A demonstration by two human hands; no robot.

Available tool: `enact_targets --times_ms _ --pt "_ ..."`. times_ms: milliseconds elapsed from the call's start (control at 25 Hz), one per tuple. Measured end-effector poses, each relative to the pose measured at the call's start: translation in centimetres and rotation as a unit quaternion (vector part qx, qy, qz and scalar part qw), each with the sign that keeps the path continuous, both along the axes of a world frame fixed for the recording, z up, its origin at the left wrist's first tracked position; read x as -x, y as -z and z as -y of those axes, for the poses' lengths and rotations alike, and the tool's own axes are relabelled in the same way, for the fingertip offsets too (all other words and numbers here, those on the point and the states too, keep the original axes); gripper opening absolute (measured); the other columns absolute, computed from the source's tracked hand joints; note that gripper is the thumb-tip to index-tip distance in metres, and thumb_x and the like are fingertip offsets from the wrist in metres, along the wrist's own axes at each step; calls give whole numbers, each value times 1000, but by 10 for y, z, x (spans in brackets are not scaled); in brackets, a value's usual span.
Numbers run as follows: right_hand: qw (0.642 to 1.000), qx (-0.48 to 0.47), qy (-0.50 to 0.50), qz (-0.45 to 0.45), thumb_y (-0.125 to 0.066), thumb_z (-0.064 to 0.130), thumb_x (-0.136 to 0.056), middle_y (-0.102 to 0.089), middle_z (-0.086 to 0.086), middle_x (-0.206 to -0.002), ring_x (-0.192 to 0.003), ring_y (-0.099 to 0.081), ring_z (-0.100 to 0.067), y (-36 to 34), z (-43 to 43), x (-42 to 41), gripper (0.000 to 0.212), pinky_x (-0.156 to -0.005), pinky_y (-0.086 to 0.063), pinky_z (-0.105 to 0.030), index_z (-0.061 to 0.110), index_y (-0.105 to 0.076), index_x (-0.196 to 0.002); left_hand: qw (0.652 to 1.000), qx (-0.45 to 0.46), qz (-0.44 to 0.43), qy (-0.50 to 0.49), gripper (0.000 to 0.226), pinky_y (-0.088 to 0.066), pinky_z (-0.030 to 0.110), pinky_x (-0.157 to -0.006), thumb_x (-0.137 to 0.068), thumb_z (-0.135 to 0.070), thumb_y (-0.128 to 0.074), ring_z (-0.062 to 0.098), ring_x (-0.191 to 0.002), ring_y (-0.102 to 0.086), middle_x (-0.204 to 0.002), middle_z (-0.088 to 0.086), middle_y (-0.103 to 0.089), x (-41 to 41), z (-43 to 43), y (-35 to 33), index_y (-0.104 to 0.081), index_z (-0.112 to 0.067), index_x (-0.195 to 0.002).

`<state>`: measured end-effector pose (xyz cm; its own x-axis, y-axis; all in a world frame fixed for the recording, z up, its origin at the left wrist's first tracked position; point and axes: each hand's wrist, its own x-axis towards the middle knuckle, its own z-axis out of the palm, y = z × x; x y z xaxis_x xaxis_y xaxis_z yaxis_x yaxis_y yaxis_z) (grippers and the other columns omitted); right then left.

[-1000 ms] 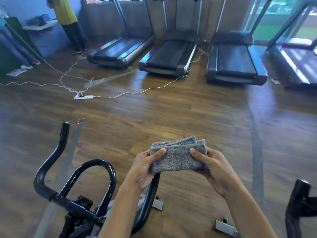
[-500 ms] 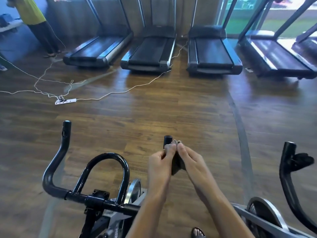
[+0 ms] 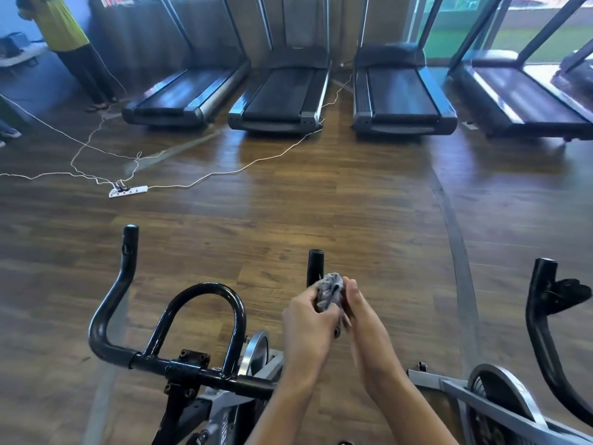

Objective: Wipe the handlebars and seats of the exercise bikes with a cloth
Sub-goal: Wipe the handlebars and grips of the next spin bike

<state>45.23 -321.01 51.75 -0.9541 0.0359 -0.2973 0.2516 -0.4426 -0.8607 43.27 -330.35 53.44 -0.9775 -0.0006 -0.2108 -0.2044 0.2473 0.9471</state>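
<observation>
A black handlebar [image 3: 125, 303] of an exercise bike fills the lower left, with a curved left horn, a middle loop [image 3: 205, 290] and a right horn [image 3: 315, 263] rising at centre. A grey cloth [image 3: 330, 289] is wrapped around the right horn just below its tip. My left hand [image 3: 308, 322] and my right hand [image 3: 365, 322] both press the cloth against that horn from either side. No seat is in view.
A second bike's black handlebar [image 3: 545, 303] and flywheel [image 3: 500, 399] stand at the lower right. Several treadmills [image 3: 282, 97] line the far wall. A white power strip [image 3: 128, 191] with trailing cords lies on the wooden floor at left. A person [image 3: 64, 36] stands at the far left.
One second ago I held the folded cloth up flat between both hands. It has since come down onto the right horn, and both hands now clamp it there, slightly lower than before.
</observation>
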Motion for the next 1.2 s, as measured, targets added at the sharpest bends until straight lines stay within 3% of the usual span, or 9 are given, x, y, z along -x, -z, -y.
enact_targets --times_ms 160,240,320,440,560,720,840,960,1200 --pt "992 98 68 43 -65 48 -87 -71 -4 -110 -102 -70 -14 18 -14 14 55 -77 -56 -23 10 -62 -126 986 30 63 153 60 -47 27 -106 -86 -28 -59 -1 -119 -59 -131 -8 -66 6 -21 10 -49 -29 -145" --pt "975 198 70 72 -84 33 -74 -71 -11 -105 -92 -72 -18 30 -26 19 61 -72 -60 -27 2 -63 -123 988 12 79 135 45 -50 27 -102 -92 -24 -58 4 -113 -64 -125 -3 -69 19 -20 10 -59 -21 -137" --pt "964 223 69 126 -78 13 -78 -72 -14 -107 -92 -71 -23 41 -36 25 51 -74 -61 -34 -2 -62 -124 998 16 47 27 25 -57 28 -88 -98 -16 -56 13 -95 -71 -104 1 -75 34 -10 10 -70 -17 -119" --pt "976 120 110 147 -59 7 -95 -71 -8 -109 -96 -68 -20 46 -43 46 23 -79 -54 -37 12 -62 -117 993 49 -5 -108 18 -55 21 -79 -98 -13 -56 7 -86 -67 -93 -5 -72 58 11 14 -71 -20 -106" --pt "992 -48 87 75 -59 25 -100 -66 2 -110 -94 -63 -10 35 -35 74 17 -80 -49 -30 25 -58 -117 997 61 7 -49 23 -51 22 -92 -98 -15 -59 3 -101 -63 -110 -6 -70 86 21 24 -68 -20 -119" --pt "980 -191 39 -34 -56 41 -99 -62 6 -96 -83 -59 -6 36 1 112 22 -79 -50 -31 30 -52 -119 1000 24 5 -6 19 -57 39 -93 -95 -7 -63 16 -95 -72 -100 5 -76 108 23 41 -72 -13 -109" --pt "967 -239 87 -29 -48 34 -105 -63 9 -100 -92 -60 2 57 25 105 10 -84 -46 -19 30 -52 -111 1000 -24 15 0 17 -60 41 -86 -93 0 -64 23 -92 -74 -96 12 -76 115 29 49 -73 -6 -105" --pt "966 -241 74 47 -41 47 -104 -62 2 -115 -108 -59 -9 83 42 59 23 -90 -44 -28 31 -51 -116 998 -52 24 32 15 -61 42 -83 -91 2 -65 25 -89 -75 -94 13 -75 121 36 53 -73 -5 -101" --pt "959 -227 167 -11 -41 47 -103 -62 5 -96 -91 -61 -10 55 40 117 22 -86 -50 -34 32 -56 -100 991 -100 50 80 11 -61 46 -80 -90 3 -66 32 -87 -75 -92 18 -75 132 45 54 -72 2 -99"
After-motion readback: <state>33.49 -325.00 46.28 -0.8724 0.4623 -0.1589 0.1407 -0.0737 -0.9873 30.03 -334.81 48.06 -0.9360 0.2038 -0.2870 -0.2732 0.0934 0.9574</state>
